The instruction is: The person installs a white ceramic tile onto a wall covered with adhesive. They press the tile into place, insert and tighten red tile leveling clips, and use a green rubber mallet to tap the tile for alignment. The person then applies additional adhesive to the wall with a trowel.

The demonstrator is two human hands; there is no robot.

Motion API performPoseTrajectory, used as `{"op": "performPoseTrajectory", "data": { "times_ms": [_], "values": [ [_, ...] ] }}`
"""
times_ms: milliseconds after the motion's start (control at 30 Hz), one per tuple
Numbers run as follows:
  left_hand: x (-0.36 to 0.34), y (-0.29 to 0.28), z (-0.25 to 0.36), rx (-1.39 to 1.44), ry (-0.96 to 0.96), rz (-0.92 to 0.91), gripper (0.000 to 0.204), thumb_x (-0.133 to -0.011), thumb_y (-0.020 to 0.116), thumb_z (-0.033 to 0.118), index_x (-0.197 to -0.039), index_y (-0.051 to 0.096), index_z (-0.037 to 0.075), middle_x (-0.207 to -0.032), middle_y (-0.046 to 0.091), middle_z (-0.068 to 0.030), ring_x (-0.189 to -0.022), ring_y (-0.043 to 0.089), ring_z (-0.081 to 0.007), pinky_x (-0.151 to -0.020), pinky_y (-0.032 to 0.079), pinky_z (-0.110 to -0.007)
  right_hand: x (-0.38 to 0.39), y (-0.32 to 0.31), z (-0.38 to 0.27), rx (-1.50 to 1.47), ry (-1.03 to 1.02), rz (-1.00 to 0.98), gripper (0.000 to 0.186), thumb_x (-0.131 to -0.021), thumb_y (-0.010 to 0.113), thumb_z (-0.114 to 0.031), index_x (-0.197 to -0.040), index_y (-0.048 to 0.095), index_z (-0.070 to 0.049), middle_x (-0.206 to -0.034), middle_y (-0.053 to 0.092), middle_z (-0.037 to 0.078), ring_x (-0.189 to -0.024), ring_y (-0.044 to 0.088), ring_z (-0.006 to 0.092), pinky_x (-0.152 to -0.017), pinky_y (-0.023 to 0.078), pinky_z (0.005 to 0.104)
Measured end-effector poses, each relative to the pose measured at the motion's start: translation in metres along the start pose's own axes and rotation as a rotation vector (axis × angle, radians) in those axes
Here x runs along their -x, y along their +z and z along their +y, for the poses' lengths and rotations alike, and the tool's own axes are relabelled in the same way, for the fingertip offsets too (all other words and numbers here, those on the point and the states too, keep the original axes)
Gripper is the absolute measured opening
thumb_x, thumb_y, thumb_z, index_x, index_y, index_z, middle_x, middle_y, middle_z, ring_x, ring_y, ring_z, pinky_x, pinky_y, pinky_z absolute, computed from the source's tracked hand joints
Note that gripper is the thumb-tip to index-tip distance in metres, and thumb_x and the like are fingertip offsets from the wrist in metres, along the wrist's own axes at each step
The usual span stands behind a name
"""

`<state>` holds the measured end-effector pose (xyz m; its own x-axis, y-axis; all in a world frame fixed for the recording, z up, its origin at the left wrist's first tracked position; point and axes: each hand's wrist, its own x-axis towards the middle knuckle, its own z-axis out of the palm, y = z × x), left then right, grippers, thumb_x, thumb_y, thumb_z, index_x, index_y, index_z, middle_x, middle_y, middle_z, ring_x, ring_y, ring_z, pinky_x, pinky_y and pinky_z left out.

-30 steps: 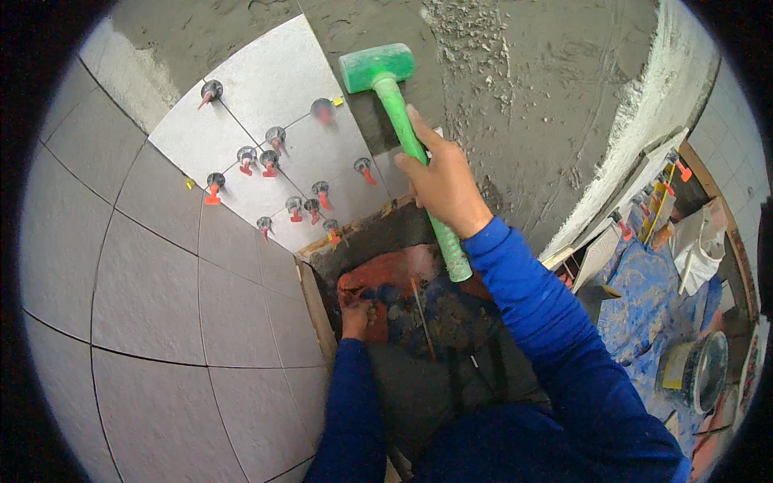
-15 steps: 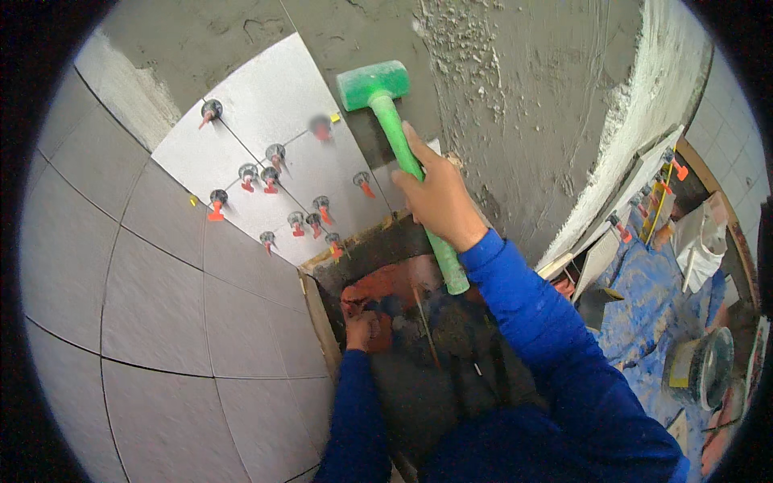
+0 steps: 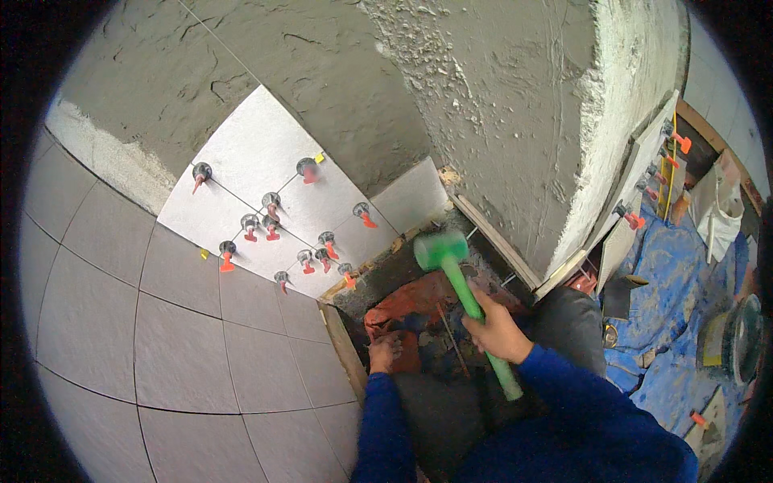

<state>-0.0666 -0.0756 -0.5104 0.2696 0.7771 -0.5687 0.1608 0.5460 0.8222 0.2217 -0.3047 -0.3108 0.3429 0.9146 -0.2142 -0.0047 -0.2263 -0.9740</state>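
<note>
My right hand [image 3: 501,328] is wrapped round the handle of a green mallet [image 3: 443,251], its head raised over the dark recess at the wall's foot. My left hand [image 3: 386,353] is low in that recess, beside a reddish-orange sheet [image 3: 411,302]; its fingers look curled, and what they hold, if anything, is hidden. Beyond it, white wall tiles [image 3: 245,153] meet at thin joints. Several tile levelling clips with red T-shaped caps [image 3: 271,231] stand along those joints. A paler tile piece [image 3: 413,196] adjoins them on the right.
Grey tiles [image 3: 181,346] fill the left side. Rough mortar [image 3: 322,72] covers the far surface. A wooden strip [image 3: 342,350] edges the recess. On the right lie a blue tarp [image 3: 660,274], a bucket [image 3: 729,342], a white bag [image 3: 717,209] and more tiles with red-capped clips [image 3: 632,219].
My right hand has brought the mallet down and nearer me, away from the white tiles' upper right edge. The view has shifted; my left hand stays low by the reddish-orange sheet.
</note>
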Motion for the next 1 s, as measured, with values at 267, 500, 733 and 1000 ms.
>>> {"op": "performPoseTrajectory", "data": {
  "times_ms": [267, 500, 733, 1000],
  "values": [
    [0.012, 0.02, 0.008, -0.33, 0.296, 0.12, 0.022, -0.091, 0.068, 0.016, -0.107, 0.07, 0.0, -0.083, 0.07, -0.0081, -0.067, 0.066, -0.019, -0.058, 0.053, -0.034, -0.019, -0.002, 0.183, 0.097, 0.179, -0.217, 0.058, -0.086, 0.068, -0.007, -0.142, 0.054, -0.001, -0.101, 0.069, 0.011, -0.071, 0.067, 0.0196, -0.065, 0.056, 0.0357],
    [0.003, 0.027, 0.0, -0.071, 0.275, 0.08, 0.017, -0.09, 0.069, 0.015, -0.096, 0.068, -0.001, -0.077, 0.068, -0.0088, -0.06, 0.064, -0.0184, -0.052, 0.049, -0.034, -0.033, -0.031, 0.238, 0.362, -0.33, -0.319, 0.054, -0.085, 0.071, -0.012, -0.136, 0.058, 0.001, -0.106, 0.07, 0.011, -0.087, 0.069, 0.0221, -0.079, 0.055, 0.0344],
    [0.017, 0.034, 0.019, -0.171, 0.263, 0.17, 0.016, -0.091, 0.068, 0.014, -0.095, 0.069, -0.002, -0.073, 0.067, -0.0079, -0.058, 0.063, -0.0181, -0.052, 0.049, -0.035, -0.047, -0.021, 0.206, 0.25, 0.185, -0.174, 0.06, -0.084, 0.069, -0.008, -0.141, 0.052, 0.002, -0.103, 0.068, 0.011, -0.083, 0.065, 0.0204, -0.074, 0.053, 0.0337],
    [0.018, 0.04, 0.016, -0.201, 0.201, 0.162, 0.021, -0.091, 0.069, 0.018, -0.096, 0.069, -0.003, -0.077, 0.07, -0.0101, -0.061, 0.065, -0.0166, -0.057, 0.051, -0.033, -0.067, -0.003, 0.206, 0.205, 0.062, -0.002, 0.06, -0.087, 0.07, -0.011, -0.142, 0.049, 0.0, -0.105, 0.067, 0.016, -0.08, 0.066, 0.0257, -0.074, 0.054, 0.0389]
  ]
}}
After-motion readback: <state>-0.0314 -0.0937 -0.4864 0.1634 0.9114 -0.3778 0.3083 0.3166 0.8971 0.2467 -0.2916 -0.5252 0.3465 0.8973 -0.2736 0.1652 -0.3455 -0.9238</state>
